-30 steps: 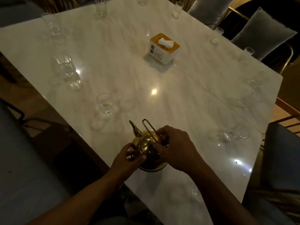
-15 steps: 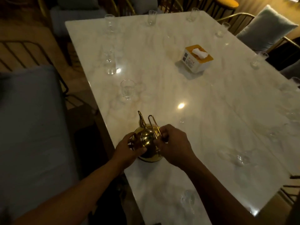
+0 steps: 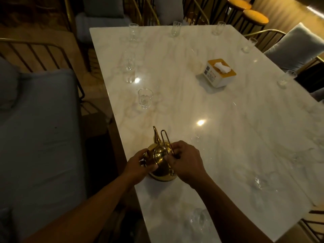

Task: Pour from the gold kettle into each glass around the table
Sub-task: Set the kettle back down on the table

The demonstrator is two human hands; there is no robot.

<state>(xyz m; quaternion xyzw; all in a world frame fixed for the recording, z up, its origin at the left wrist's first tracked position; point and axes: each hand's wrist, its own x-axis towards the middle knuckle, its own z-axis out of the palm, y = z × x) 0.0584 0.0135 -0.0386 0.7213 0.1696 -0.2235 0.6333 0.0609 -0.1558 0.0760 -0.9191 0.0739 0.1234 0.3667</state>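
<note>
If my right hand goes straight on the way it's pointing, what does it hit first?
The gold kettle: your right hand pinches its wire handle. Past that, probably the near glass by the left edge, though depth is unclear.

Dim warm lighting; two lamp glare spots on the glossy bench (image 3: 228, 137); dark, soft corners; wide-angle edge bending.

The view has swung and lifted: the counter's (image 3: 228, 137) far edge and its row of three glasses (image 3: 176, 28), cut off at the top a second ago, now show whole, with orange stools (image 3: 255, 16) beyond. The tissue box (image 3: 219, 72) has slid toward the upper right. The glass (image 3: 145, 98) nearest the gold kettle (image 3: 160, 160) now appears almost straight beyond it, not off to its left.
</note>
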